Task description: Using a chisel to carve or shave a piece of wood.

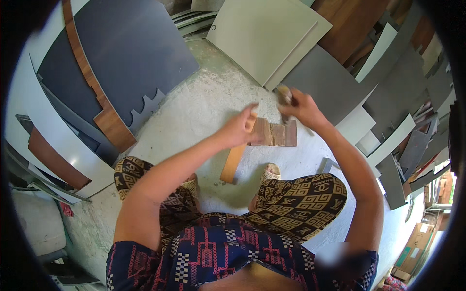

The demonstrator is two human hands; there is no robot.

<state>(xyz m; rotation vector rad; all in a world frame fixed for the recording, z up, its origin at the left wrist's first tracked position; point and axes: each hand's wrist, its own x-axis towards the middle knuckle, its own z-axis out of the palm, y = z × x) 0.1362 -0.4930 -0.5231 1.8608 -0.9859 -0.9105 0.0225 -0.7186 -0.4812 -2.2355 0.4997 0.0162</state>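
- The person squats on a pale concrete floor (pixel 204 106), knees apart in patterned trousers, with both arms stretched forward over the work.
- The left hand (pixel 240 128) is closed on the upper end of a narrow wooden strip (pixel 233 162); the strip slants down toward the person, with its lower end resting on the floor between the feet.
- The right hand (pixel 301 107) is closed around a small tool (pixel 284 94); only its brownish top shows above the fingers, and what kind of tool it is cannot be told.
- A flat wooden board (pixel 276 133) lies on the floor just beyond the left hand and under the right one; its surface is brown with paler worn patches. The upper end of the strip lies at the board's left edge, though whether the two touch is hidden by the hand.
- A sandalled foot (pixel 271 172) stands just below the board, near the lower end of the strip.
- Containers: a brown cardboard box (pixel 412 252) sits at the lower right edge of the view, well apart from the hands; its contents cannot be seen.
- Big flat panels lean and lie all around the floor: a dark grey panel (pixel 131 53) with a wood-coloured edge at upper left, a pale beige panel (pixel 262 34) at the top, and grey panels (pixel 330 87) stacked to the right.
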